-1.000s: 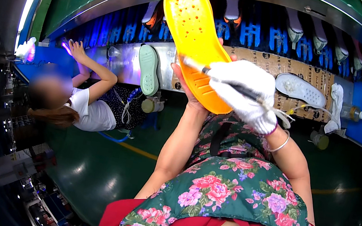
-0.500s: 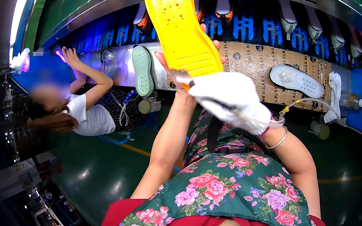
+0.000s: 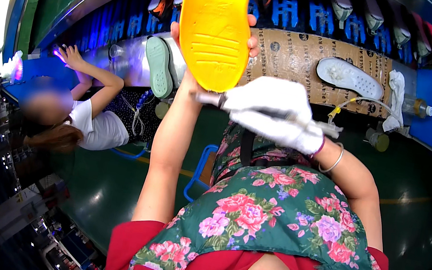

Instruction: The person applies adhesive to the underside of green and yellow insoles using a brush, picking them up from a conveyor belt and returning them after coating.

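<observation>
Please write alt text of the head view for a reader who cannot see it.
A person's left hand holds up a yellow shoe sole; the white-gloved right hand grips a brush-like tool near the sole's lower end. Beyond lie a green sole, left, and a white sole, right.

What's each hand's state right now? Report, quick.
Left hand: holding the yellow sole, fingers at its edges.
Right hand: gloved, closed on a blurred, brush-like tool.

Wide, downward head-height fisheye view
</observation>
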{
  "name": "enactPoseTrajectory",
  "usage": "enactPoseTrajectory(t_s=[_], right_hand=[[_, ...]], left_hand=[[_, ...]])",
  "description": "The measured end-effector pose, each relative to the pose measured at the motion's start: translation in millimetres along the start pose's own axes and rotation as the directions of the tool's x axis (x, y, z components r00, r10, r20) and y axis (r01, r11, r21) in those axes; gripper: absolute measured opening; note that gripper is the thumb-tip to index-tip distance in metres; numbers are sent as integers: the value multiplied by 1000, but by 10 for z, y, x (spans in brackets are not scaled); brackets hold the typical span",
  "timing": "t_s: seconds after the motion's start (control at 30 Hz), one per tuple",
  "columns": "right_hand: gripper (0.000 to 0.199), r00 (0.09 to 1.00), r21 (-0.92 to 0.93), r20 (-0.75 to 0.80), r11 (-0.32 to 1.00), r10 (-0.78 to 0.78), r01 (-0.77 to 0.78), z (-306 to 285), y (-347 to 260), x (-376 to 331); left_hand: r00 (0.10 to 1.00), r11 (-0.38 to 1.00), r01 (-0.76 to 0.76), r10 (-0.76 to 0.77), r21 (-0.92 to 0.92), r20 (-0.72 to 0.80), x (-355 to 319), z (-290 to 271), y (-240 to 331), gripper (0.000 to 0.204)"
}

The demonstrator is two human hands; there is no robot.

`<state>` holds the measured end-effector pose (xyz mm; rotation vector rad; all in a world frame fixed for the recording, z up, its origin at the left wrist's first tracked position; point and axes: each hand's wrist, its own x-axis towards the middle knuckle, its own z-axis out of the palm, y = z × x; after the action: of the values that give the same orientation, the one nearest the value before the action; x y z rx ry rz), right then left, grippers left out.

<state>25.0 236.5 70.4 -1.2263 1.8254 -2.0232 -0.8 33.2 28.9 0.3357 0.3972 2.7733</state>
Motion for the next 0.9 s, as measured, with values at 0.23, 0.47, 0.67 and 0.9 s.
enactPoseTrajectory(t_s=[0.23, 0.47, 0.67, 0.9], right_hand=[[22, 991, -218, 103, 971, -81, 102, 35, -35, -103], [19, 987, -288, -116, 955, -111, 74, -146, -16, 32], [29, 981, -461, 131, 867, -145, 190, 53, -52, -198], [15, 972, -31, -107, 976, 209, -214, 25, 3, -19]], left_hand=[[987, 992, 124, -126, 29, 100, 83, -52, 119, 111], [958, 959, 283, -281, -28, 53, 68, -4, 165, 103], [947, 957, 284, -270, 59, -175, 87, 84, 243, 100], [964, 969, 248, -246, 12, -104, 70, -44, 293, 101]])
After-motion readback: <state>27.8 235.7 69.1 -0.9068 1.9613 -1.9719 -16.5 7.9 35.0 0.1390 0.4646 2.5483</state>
